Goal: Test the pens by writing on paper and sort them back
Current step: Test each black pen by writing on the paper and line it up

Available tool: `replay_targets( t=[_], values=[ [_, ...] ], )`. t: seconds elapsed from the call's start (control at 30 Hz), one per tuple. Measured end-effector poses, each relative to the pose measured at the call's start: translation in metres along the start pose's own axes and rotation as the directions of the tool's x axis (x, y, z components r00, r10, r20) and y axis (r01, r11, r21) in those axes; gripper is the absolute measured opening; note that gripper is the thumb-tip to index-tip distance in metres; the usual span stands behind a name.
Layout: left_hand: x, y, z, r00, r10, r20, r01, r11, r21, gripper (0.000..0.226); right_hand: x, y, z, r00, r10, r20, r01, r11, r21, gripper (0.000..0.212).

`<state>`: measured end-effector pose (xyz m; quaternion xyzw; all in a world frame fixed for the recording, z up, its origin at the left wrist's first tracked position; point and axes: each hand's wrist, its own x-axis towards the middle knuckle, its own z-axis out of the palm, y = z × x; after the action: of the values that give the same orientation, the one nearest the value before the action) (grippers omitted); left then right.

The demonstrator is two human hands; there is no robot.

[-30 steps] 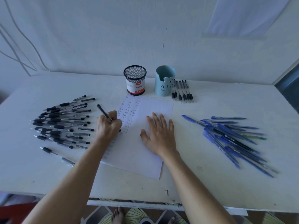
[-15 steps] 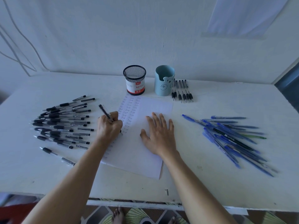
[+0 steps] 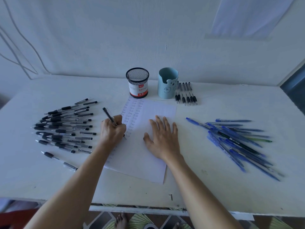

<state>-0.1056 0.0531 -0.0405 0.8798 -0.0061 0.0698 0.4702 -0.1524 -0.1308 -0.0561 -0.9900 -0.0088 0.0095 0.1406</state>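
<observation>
Head view: left hand (image 3: 113,132) keeps its grip clenched on the black pen (image 3: 108,115), barely shifted, mid-word; right hand (image 3: 163,141) lies flat and released, pinning paper (image 3: 148,164).

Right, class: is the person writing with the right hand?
No, the left hand grips the black pen on the paper, while the right hand lies flat on it.

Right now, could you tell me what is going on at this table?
A person is testing pens. The left hand grips a black pen, its tip on the paper beside columns of handwritten test words. The right hand lies flat on the sheet. Black pens lie left of it, blue pens right.
</observation>
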Motion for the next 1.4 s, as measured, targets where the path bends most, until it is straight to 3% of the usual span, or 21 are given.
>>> replay_targets(
  t=[0.63, 0.83, 0.87, 1.0, 1.13, 1.23, 1.4],
  values=[
    [0.001, -0.003, 0.002, 1.0, 0.027, 0.004, -0.027, 1.0, 0.004, 0.021, 0.0, 0.001, 0.0, 1.0, 0.002, -0.012, -0.002, 1.0, 0.019, 0.062],
    [0.012, -0.017, 0.001, 1.0, -0.007, 0.002, 0.007, 0.953, -0.303, 0.008, 0.004, 0.004, -0.002, 1.0, 0.027, -0.016, -0.025, 0.991, 0.129, 0.06],
    [0.014, -0.019, 0.002, 1.0, -0.005, -0.012, 0.001, 0.948, -0.318, 0.014, 0.006, 0.005, -0.003, 0.999, 0.034, -0.019, -0.03, 0.986, 0.163, 0.06],
    [0.018, -0.019, 0.007, 0.999, -0.039, -0.004, 0.036, 0.964, -0.265, 0.049, 0.009, 0.01, -0.009, 0.999, 0.047, 0.016, -0.05, 0.966, 0.255, 0.057],
    [0.013, -0.012, 0.009, 0.999, 0.006, 0.051, 0.005, 0.976, -0.216, 0.034, 0.015, 0.018, -0.019, 0.999, 0.037, -0.013, -0.032, 0.966, 0.258, 0.046],
    [0.014, -0.012, 0.008, 0.995, -0.049, 0.085, 0.067, 0.972, -0.226, 0.034, 0.018, 0.03, -0.026, 0.998, -0.009, -0.055, 0.021, 0.974, 0.224, 0.044],
    [0.01, -0.007, 0.007, 0.994, -0.052, 0.1, 0.072, 0.974, -0.216, 0.033, 0.013, 0.044, -0.026, 0.997, -0.007, -0.072, 0.015, 0.992, 0.121, 0.062]
  ],
)
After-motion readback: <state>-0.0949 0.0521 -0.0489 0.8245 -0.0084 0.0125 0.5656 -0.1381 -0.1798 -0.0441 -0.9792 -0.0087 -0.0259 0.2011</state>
